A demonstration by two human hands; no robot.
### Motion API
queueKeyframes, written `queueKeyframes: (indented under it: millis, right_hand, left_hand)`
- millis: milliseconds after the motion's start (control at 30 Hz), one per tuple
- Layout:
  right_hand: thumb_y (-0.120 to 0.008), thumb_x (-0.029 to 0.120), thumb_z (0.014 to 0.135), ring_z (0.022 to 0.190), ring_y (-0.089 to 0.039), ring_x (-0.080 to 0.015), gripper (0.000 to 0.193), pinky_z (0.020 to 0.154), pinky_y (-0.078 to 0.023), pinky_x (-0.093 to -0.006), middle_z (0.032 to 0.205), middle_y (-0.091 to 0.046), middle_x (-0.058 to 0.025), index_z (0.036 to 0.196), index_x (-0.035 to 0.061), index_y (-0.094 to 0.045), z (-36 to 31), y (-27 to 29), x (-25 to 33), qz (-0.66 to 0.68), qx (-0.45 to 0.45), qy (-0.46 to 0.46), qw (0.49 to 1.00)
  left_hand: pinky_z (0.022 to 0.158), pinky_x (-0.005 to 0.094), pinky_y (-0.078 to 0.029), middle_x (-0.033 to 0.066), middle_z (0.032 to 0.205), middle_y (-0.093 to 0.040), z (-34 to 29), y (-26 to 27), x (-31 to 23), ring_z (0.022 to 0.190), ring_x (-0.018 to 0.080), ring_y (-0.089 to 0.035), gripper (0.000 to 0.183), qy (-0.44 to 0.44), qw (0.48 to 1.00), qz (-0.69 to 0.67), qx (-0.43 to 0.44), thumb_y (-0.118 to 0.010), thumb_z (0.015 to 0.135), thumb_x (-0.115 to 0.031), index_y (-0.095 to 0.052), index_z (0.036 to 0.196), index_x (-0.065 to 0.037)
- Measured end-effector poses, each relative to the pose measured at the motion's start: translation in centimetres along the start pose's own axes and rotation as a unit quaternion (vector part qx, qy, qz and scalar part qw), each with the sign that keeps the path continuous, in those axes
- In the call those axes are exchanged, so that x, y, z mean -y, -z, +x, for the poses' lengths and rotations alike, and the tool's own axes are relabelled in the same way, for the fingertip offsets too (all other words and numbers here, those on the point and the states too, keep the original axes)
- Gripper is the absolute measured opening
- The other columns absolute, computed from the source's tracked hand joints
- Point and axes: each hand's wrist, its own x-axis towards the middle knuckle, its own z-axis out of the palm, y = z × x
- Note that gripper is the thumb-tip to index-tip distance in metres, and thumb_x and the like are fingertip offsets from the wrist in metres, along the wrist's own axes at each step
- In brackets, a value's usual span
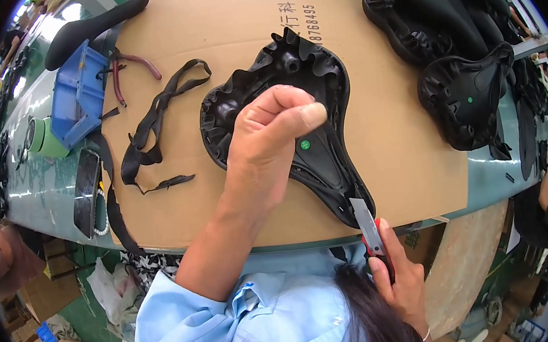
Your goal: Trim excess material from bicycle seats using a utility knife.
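Observation:
A black bicycle saddle (326, 169) lies upside down on the cardboard, its nose toward me and its loose, ruffled cover edge standing up around the wide end. My left hand (267, 135) is over the saddle's middle, fingers curled in and thumb pressed to them; whatever it may hold is hidden. A round green sticker (305, 145) shows on the saddle beside that hand. In my right hand (403, 277) is a red and black utility knife (370, 233). Its wide blade is out and points away from me, at the saddle's nose.
Brown cardboard (413, 177) covers the tabletop. Left lie a black fabric strap (151, 127), red-handled pliers (117, 80), a blue bin (76, 101), a phone (86, 189) and a green round container (50, 138). More black saddles (469, 103) pile up right. People work at both sides.

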Motion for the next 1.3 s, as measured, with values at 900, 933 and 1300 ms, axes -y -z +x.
queueKeyframes:
  millis: [900,933,1300]
  right_hand:
    - [-0.069,-0.002,0.074,0.054,-0.047,-0.0202,0.059,0.049,-0.037,-0.0337,0.064,-0.043,-0.0059,0.128,0.0208,-0.062,5.6,1.9,0.9,-0.238,0.034,0.166,0.956]
    - [-0.069,-0.002,0.074,0.054,-0.047,-0.0202,0.059,0.049,-0.037,-0.0337,0.064,-0.043,-0.0059,0.128,0.0208,-0.062,5.2,2.6,1.1,-0.239,0.032,0.166,0.956]
    - [-0.049,0.005,0.094,0.076,-0.058,-0.0137,0.051,0.069,-0.052,-0.0261,0.121,-0.061,-0.0174,0.143,-0.0010,-0.036,4.0,4.0,-1.4,0.051,-0.091,0.033,0.994]
  left_hand:
    - [0.062,0.0381,-0.046,0.0067,0.076,-0.061,0.7,1.1,-3.4,0.074,0.0262,-0.060,0.013,-0.106,0.610,0.720,0.313,-0.065,0.080,-0.016,-0.066,0.078,-0.004]
    - [0.061,0.0383,-0.046,0.0070,0.075,-0.061,0.6,1.1,-3.3,0.073,0.0267,-0.060,0.012,-0.098,0.619,0.718,0.305,-0.065,0.079,-0.015,-0.065,0.077,-0.004]
    - [0.060,0.0369,-0.047,0.0118,0.071,-0.060,0.7,-0.9,-0.6,0.065,0.0277,-0.061,0.010,-0.121,0.603,0.733,0.291,-0.067,0.074,-0.011,-0.064,0.074,-0.001]
